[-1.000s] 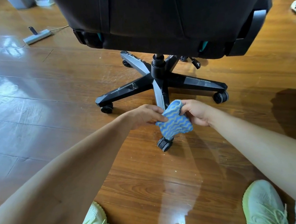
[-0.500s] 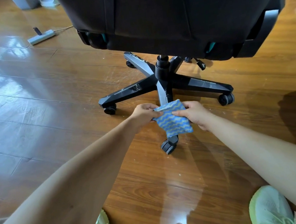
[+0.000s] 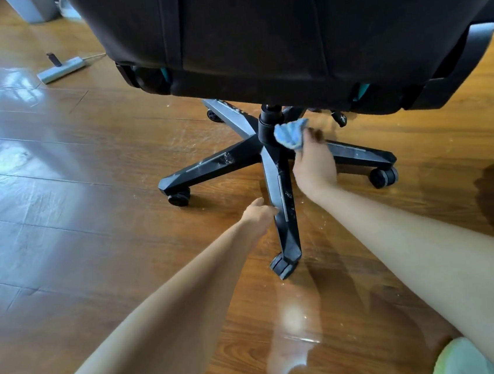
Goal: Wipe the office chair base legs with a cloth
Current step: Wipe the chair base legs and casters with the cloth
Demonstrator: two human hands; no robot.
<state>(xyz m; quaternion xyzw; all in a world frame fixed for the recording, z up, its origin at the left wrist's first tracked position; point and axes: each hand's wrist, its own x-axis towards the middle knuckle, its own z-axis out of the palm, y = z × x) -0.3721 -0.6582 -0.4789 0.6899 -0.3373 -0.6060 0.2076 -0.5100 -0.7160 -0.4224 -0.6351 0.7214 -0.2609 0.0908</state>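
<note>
A black office chair stands over its five-legged base [image 3: 221, 162] on castors. The near leg [image 3: 283, 213] points toward me and shows pale dust smears. My right hand [image 3: 313, 164] holds a bunched blue wavy-striped cloth [image 3: 290, 135] against the central column [image 3: 269, 123], just right of the hub. My left hand [image 3: 259, 213] rests its fingers on the left side of the near leg, about halfway along it. The far legs are partly hidden under the seat [image 3: 284, 30].
A white power strip [image 3: 61, 69] with a plug lies on the glossy wooden floor at the back left. A grey bin [image 3: 33, 8] stands in the far left corner. My light green shoe [image 3: 462, 359] shows at the bottom right. A dark shadow patch lies at the right.
My left hand has let go of the cloth and dropped onto the near leg. My right hand has carried the cloth forward to the central column. The view has moved closer to the chair.
</note>
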